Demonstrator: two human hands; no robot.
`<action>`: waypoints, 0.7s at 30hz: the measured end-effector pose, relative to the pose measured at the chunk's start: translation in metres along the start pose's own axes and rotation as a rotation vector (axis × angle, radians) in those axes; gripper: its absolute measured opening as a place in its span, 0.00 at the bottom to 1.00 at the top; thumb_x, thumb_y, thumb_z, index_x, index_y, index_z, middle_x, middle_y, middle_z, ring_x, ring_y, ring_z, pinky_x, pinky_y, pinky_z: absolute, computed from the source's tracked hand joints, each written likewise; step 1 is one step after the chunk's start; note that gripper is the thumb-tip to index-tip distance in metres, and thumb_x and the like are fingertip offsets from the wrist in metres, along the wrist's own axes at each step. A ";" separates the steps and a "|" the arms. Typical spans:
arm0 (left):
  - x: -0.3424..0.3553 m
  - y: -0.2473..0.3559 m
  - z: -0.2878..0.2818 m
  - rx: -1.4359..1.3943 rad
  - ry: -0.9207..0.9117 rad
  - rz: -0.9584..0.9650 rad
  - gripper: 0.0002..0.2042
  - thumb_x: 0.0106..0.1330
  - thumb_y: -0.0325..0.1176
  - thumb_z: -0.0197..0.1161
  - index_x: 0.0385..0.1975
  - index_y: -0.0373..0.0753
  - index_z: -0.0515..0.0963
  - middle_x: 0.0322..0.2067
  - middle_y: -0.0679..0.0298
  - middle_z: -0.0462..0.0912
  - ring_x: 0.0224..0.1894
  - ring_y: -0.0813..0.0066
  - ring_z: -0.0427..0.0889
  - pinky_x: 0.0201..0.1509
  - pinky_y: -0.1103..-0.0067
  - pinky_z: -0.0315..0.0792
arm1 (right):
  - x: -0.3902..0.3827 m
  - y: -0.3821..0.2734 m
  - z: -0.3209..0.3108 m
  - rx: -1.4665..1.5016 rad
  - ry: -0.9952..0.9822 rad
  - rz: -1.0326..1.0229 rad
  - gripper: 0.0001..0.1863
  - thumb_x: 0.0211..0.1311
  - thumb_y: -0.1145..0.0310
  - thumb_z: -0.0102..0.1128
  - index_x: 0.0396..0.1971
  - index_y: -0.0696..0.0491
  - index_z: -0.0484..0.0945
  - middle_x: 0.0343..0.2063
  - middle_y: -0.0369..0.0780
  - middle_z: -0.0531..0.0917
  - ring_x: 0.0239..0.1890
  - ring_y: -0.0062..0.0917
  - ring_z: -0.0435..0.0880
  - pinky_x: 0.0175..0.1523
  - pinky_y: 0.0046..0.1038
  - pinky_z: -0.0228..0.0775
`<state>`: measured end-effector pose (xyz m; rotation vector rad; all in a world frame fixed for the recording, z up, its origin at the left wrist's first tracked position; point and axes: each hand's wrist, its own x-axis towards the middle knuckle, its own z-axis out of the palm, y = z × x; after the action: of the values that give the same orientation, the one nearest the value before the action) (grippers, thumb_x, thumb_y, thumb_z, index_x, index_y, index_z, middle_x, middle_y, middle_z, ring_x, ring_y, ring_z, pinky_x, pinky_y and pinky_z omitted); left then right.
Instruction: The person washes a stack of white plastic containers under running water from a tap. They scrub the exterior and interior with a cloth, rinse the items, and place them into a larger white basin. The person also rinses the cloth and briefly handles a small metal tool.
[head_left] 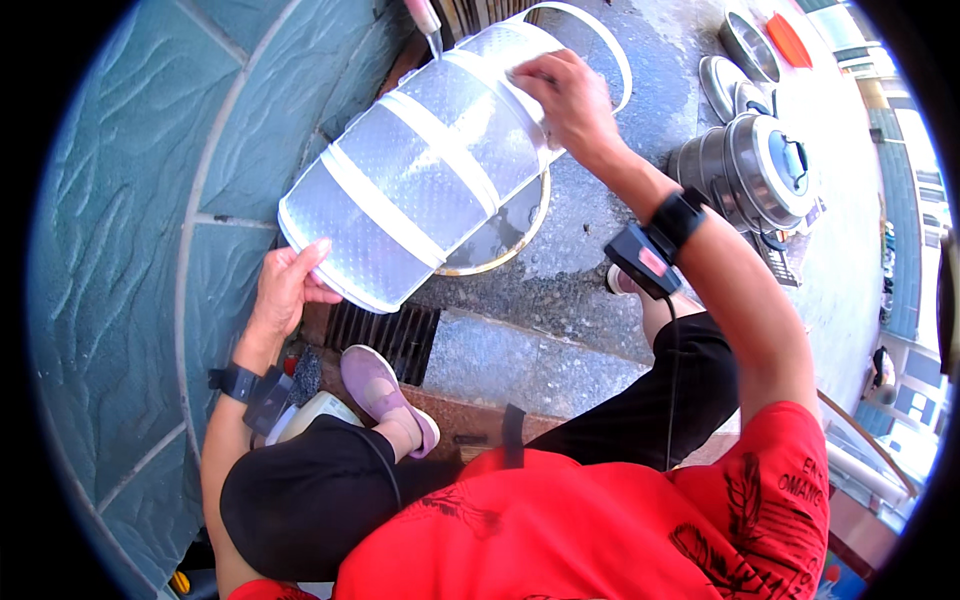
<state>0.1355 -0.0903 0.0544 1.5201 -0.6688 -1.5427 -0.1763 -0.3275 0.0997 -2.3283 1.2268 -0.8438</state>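
Lying aslant above a round basin [541,220] with a yellowish rim: one basket [412,180], set between the tiled wall [120,150] and the stone floor [560,300].

Body: tall, rounded, pale and see-through, with a bluish cast; surface covered in small, evenly set dots; bright glare along the upper side.

Trim: broad, opaque white bands [445,150] running around the body; a narrower white edge at the near end.

Handle [628,60]: one slim white hoop, standing out from the far end.

Position: near end toward the person's left, far end up and to the right, beneath a tap [434,42].

Hands: well apart. Left hand [283,285] clamped on the near edge, thumb uppermost. Right hand [572,100] at the far end, fingers bunched; cannot tell whether they grip anything.
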 end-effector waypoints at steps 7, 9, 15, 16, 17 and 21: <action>-0.008 -0.003 0.001 -0.027 0.047 -0.025 0.15 0.66 0.39 0.62 0.31 0.28 0.80 0.25 0.57 0.84 0.22 0.75 0.84 0.25 0.78 0.84 | -0.067 0.045 0.008 0.049 -0.048 0.046 0.06 0.58 0.71 0.63 0.35 0.53 0.82 0.37 0.43 0.79 0.40 0.36 0.81 0.47 0.32 0.74; -0.003 -0.001 0.000 -0.021 0.033 -0.007 0.15 0.66 0.38 0.62 0.31 0.28 0.80 0.25 0.57 0.84 0.22 0.75 0.84 0.25 0.77 0.84 | -0.073 0.068 -0.011 0.001 -0.060 0.082 0.05 0.58 0.71 0.63 0.35 0.53 0.83 0.37 0.41 0.80 0.40 0.35 0.81 0.45 0.31 0.75; -0.003 -0.005 0.005 -0.014 0.021 -0.023 0.15 0.66 0.38 0.62 0.31 0.28 0.80 0.24 0.57 0.84 0.23 0.75 0.84 0.25 0.78 0.84 | 0.035 0.059 -0.030 -0.096 0.091 -0.018 0.07 0.60 0.68 0.61 0.35 0.54 0.84 0.38 0.44 0.82 0.42 0.37 0.81 0.48 0.34 0.72; -0.004 -0.005 0.007 -0.027 0.040 -0.018 0.15 0.66 0.38 0.62 0.31 0.28 0.80 0.24 0.57 0.84 0.23 0.75 0.84 0.25 0.77 0.84 | 0.047 0.063 -0.024 -0.095 0.038 -0.056 0.08 0.61 0.68 0.60 0.35 0.54 0.84 0.38 0.44 0.82 0.42 0.37 0.80 0.49 0.35 0.72; -0.004 -0.002 0.008 -0.038 0.040 -0.008 0.15 0.66 0.38 0.62 0.31 0.28 0.80 0.25 0.57 0.84 0.23 0.74 0.84 0.25 0.77 0.84 | 0.053 0.068 -0.021 -0.094 -0.016 -0.095 0.08 0.61 0.67 0.60 0.36 0.54 0.84 0.39 0.44 0.82 0.43 0.37 0.80 0.49 0.35 0.71; -0.004 -0.003 -0.002 -0.070 0.051 0.002 0.15 0.66 0.38 0.62 0.32 0.28 0.80 0.25 0.57 0.84 0.23 0.74 0.85 0.26 0.77 0.84 | -0.003 0.074 -0.009 -0.150 0.102 0.023 0.05 0.60 0.71 0.60 0.33 0.54 0.83 0.36 0.43 0.81 0.44 0.37 0.79 0.49 0.35 0.71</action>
<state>0.1361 -0.0852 0.0538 1.5007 -0.5812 -1.5052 -0.2284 -0.3658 0.0633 -2.4087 1.4003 -0.9009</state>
